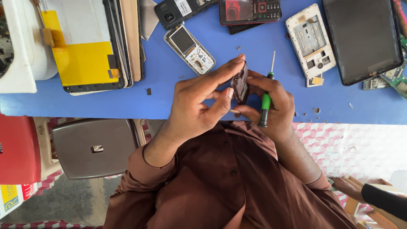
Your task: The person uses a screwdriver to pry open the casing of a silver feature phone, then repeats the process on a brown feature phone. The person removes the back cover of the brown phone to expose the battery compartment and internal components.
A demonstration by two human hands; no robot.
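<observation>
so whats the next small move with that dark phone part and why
Probably free the screwdriver tip and bring it to the phone part. The left hand pinches the part edge-on, while the right hand both steadies it and has the green-handled driver tucked in its grip, tip pointing away at the blue table.
</observation>
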